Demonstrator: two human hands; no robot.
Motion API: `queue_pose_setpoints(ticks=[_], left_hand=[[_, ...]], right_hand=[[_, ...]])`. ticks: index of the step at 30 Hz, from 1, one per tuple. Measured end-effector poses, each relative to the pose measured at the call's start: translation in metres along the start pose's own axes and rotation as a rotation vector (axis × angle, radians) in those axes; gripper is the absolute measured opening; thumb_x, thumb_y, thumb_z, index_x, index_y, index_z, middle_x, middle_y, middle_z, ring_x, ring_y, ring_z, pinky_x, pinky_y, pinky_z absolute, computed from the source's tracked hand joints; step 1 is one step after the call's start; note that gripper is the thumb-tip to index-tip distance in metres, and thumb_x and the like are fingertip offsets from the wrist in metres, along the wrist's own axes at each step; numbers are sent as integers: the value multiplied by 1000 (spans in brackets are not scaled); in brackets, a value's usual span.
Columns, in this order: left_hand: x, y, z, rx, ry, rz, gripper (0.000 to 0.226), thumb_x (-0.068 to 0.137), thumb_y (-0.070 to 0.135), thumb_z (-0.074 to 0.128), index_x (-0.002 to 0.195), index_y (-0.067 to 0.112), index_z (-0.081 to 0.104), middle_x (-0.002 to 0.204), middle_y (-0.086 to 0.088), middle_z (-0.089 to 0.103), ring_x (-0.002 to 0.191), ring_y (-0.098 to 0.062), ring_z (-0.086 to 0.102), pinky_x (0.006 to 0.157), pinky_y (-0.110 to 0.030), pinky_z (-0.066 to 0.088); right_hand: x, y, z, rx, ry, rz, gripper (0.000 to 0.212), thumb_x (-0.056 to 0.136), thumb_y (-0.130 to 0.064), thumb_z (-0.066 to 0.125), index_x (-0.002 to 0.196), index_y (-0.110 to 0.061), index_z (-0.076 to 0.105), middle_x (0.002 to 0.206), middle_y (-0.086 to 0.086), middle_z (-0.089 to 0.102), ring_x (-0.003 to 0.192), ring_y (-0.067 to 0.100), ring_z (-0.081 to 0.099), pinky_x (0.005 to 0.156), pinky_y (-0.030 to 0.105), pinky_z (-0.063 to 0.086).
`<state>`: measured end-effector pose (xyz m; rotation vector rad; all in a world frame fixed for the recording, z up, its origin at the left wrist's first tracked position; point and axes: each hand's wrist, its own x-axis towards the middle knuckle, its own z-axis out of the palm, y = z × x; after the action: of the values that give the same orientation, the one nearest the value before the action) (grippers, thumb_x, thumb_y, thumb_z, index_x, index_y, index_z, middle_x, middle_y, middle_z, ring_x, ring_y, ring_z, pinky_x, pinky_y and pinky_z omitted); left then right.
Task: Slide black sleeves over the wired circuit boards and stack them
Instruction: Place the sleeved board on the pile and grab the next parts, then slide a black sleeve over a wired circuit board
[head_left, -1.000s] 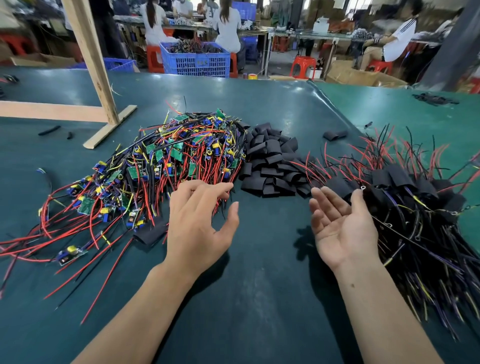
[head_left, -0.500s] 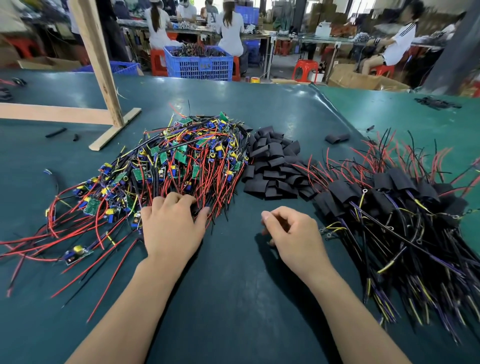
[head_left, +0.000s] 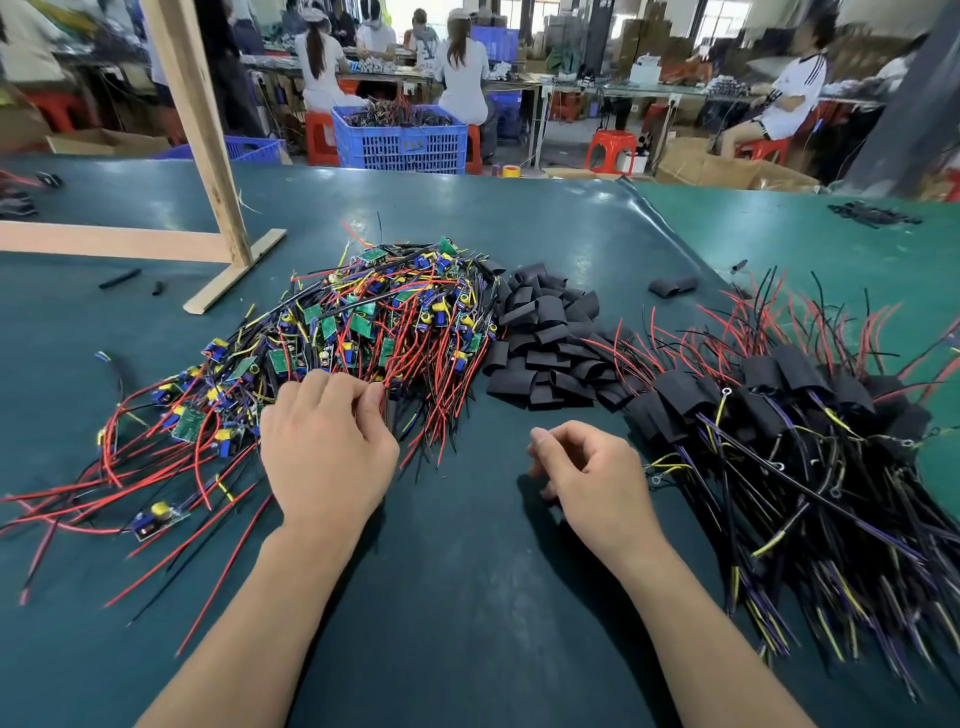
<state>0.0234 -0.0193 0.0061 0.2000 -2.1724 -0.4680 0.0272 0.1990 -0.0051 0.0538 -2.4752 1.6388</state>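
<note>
Red-and-black wires at the near edge of the unsleeved circuit boards (head_left: 363, 332) are being pinched by the left hand (head_left: 327, 447), singling one out; right hand (head_left: 592, 478) is waiting loosely curled, empty, below the black sleeves (head_left: 545, 338), sleeved stack (head_left: 779, 415) alongside.

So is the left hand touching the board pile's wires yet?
Touching. In the head view, the left hand has its fingertips pinching red wires at the near edge of the board pile.
</note>
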Motion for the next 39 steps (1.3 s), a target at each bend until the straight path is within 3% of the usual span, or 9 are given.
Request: queue_pose_setpoints(ticks=[5, 10, 13, 17, 21, 25, 28, 31, 39], left_hand=[[4, -1, -11, -69, 28, 6, 23, 90, 22, 57, 74, 7, 60, 73, -9, 58, 72, -34, 52, 69, -42, 37], [33, -18, -9, -107, -378, -285, 30, 91, 42, 58, 68, 23, 65, 69, 1, 65, 79, -34, 63, 71, -35, 50], [61, -25, 1, -105, -321, -290, 15, 89, 33, 62, 86, 22, 72, 84, -2, 72, 88, -31, 66, 78, -33, 49], [89, -22, 32, 4, -463, -206, 26, 92, 37, 61, 103, 16, 72, 99, -8, 72, 101, -33, 65, 88, -38, 52], [106, -15, 58, -2, -448, -439, 46, 88, 52, 60, 87, 7, 72, 91, -18, 69, 95, -40, 64, 75, -36, 45], [117, -18, 65, -45, -415, -694, 45, 78, 44, 77, 102, 7, 71, 104, -17, 70, 103, -37, 65, 86, -38, 52], [120, -15, 68, -400, -369, -915, 29, 71, 22, 77, 88, 2, 65, 90, -15, 69, 76, -27, 70, 71, -31, 58], [121, -10, 55, -739, -334, -1094, 24, 73, 15, 71, 75, 13, 48, 66, -5, 51, 40, -12, 39, 41, -14, 30], [111, -23, -7, -1223, -525, -1251, 15, 85, 25, 48, 76, 12, 46, 66, 2, 42, 52, -7, 31, 46, -14, 26]], right_hand=[[0, 0, 0, 54, 0, 12, 28, 95, -31, 62, 70, -18, 65, 65, -3, 69, 49, 12, 58, 53, 30, 45], [0, 0, -2, 25, 0, 4, 29, 95, -32, 61, 71, -18, 66, 66, -4, 70, 50, 12, 60, 53, 30, 48], [0, 0, -1, 27, -7, 12, 28, 95, -33, 61, 71, -17, 66, 66, -3, 70, 50, 11, 59, 52, 31, 48], [-1, 0, -1, 45, -21, 27, 29, 94, -34, 62, 71, -17, 65, 67, -2, 69, 51, 10, 57, 52, 26, 43], [-1, 1, -2, 86, -24, 49, 27, 94, -33, 62, 72, -17, 66, 67, -1, 69, 51, 10, 56, 53, 28, 43], [0, 2, -1, 104, -24, 52, 27, 94, -31, 63, 71, -18, 66, 67, -1, 69, 51, 11, 56, 51, 29, 42], [0, 2, -1, 84, -25, 38, 27, 94, -32, 62, 71, -20, 66, 67, -2, 69, 50, 9, 56, 49, 27, 42], [-1, 1, -2, 91, -26, 42, 27, 94, -33, 62, 70, -21, 66, 67, -2, 69, 50, 8, 56, 49, 27, 42], [-3, -2, -3, 71, -40, 39, 27, 95, -33, 62, 72, -19, 66, 68, -2, 70, 52, 9, 57, 51, 28, 44]])
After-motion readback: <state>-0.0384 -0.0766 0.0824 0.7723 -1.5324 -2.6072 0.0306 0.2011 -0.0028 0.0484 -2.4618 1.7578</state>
